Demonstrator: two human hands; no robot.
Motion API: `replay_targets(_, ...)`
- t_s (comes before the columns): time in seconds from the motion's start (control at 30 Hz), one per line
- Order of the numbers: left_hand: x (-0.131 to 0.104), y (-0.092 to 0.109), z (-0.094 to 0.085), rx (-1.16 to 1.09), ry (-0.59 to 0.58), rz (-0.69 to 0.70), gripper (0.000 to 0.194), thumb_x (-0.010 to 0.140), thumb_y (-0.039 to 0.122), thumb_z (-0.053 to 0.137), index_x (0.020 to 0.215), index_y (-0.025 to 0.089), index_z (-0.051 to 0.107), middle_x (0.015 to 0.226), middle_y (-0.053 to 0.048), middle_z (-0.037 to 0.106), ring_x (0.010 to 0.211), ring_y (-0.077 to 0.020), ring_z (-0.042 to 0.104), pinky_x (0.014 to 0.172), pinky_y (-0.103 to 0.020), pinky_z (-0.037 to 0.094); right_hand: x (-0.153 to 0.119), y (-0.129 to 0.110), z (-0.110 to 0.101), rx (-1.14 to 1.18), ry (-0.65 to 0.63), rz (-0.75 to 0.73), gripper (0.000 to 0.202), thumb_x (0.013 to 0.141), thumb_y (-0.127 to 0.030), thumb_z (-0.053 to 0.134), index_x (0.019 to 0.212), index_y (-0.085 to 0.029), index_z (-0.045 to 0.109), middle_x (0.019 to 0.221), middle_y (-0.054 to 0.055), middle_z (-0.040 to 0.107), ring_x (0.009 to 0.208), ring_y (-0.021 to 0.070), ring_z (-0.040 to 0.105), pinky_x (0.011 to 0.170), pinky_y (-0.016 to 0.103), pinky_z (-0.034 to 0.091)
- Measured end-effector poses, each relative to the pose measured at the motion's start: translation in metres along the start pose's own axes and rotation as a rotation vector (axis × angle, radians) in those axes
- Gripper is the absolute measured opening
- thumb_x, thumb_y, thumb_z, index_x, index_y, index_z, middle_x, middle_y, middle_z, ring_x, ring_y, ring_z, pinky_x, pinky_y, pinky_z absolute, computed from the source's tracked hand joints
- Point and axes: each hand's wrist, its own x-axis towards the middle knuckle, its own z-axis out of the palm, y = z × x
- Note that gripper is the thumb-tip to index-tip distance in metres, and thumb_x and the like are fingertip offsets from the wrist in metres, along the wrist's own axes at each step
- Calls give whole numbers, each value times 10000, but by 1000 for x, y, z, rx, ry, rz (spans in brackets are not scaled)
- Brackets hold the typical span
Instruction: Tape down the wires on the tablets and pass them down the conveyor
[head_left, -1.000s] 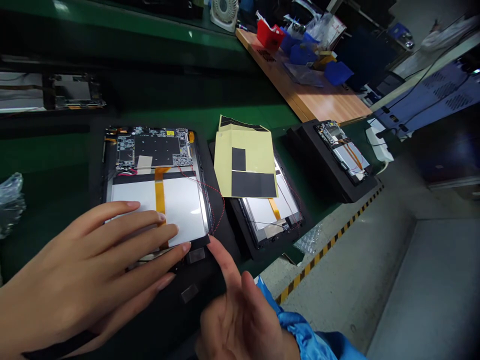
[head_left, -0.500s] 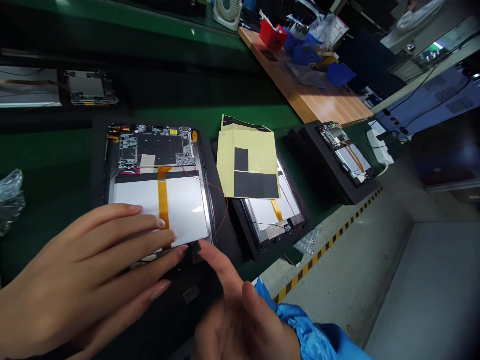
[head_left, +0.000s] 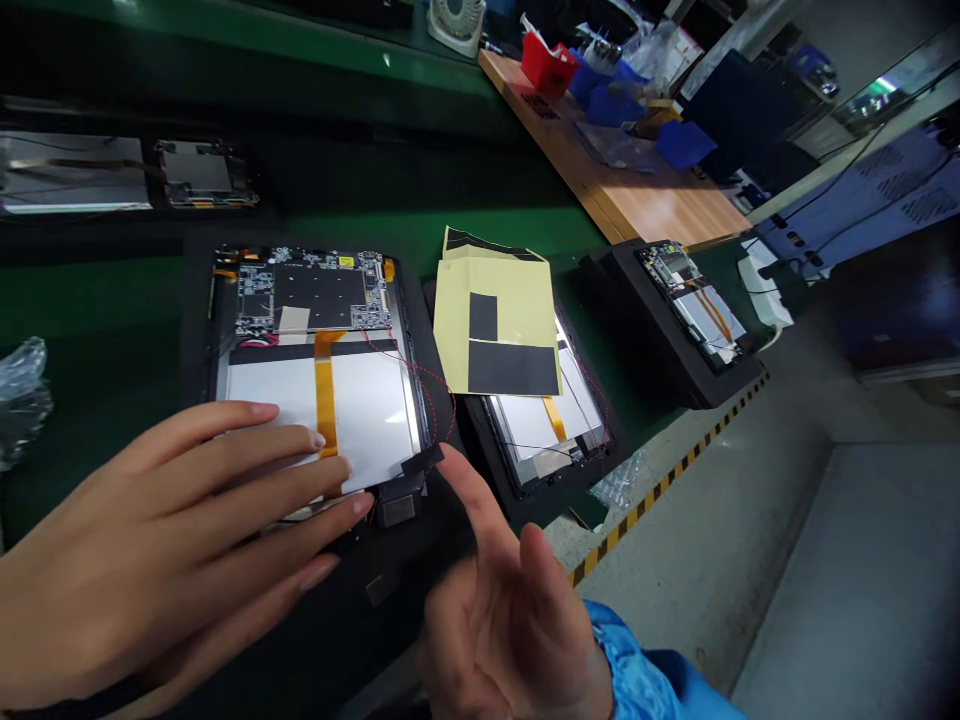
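Observation:
An opened tablet [head_left: 375, 400] lies in front of me, with its circuit board [head_left: 319, 290], white battery area and orange ribbon cable [head_left: 325, 390] showing. My left hand [head_left: 217, 520] rests flat across its lower left part, fingers stretched out. Beside the tablet's lower right corner, my right hand [head_left: 502, 600] has its index finger extended and thumb apart. The index fingertip touches one end of a small black tape piece [head_left: 422, 459], which lies over that corner. Just below the tape is a small dark block [head_left: 397, 510]. Thin red wires [head_left: 435, 375] loop off the tablet's right edge.
A yellow backing sheet [head_left: 517, 310] with black pieces covers part of a second opened tablet [head_left: 555, 440]. Another opened tablet [head_left: 697, 305] sits on black foam at the right. One more [head_left: 75, 175] lies at back left. Plastic wrap [head_left: 22, 400] is at the left edge.
My right hand has moved up and to the right, its fingertip now at the tablet's corner. The black tape piece has come into fuller view there. My left hand has barely moved.

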Motion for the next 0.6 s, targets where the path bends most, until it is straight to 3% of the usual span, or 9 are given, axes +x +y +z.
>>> replay_targets(0.13, -3, 1, -4, -8, -24, -34, 352, 1029, 262, 680, 1335, 352, 830, 1305, 46, 855, 1227, -292, 707, 1322, -518, 423, -2, 2, 1, 7, -8, -8, 1091, 1058, -911, 426, 1874, -279, 71, 614, -117, 632, 351, 93, 373, 420, 195, 346)
replay_targets(0.23, -2, 5, -6, 9, -56, -49, 354, 1045, 283, 682, 1368, 369, 800, 1285, 56, 863, 1223, -283, 713, 1325, -505, 424, -2, 7, 1, 0, 18, 27, 1121, 1035, -950, 397, 1871, -255, 124, 595, -110, 631, 353, 95, 380, 420, 197, 282)
replay_targets(0.4, 3, 12, -5, -1, -40, -69, 295, 1131, 321, 600, 1356, 381, 781, 1250, 88, 860, 1220, -237, 705, 1396, -420, 332, 1, 12, 1, 0, 2, 55, 1053, 1061, -920, 381, 1866, -273, 174, 599, -120, 624, 354, 86, 374, 434, 195, 365)
replay_targets(0.6, 1, -2, -2, -95, -22, -101, 328, 1105, 273, 632, 1344, 396, 820, 1339, 45, 808, 1291, -271, 656, 1277, -469, 442, 0, 20, -7, 78, -54, 11, 1036, 1085, -883, 403, 1872, -258, 150, 652, -86, 665, 374, 96, 405, 426, 186, 384)
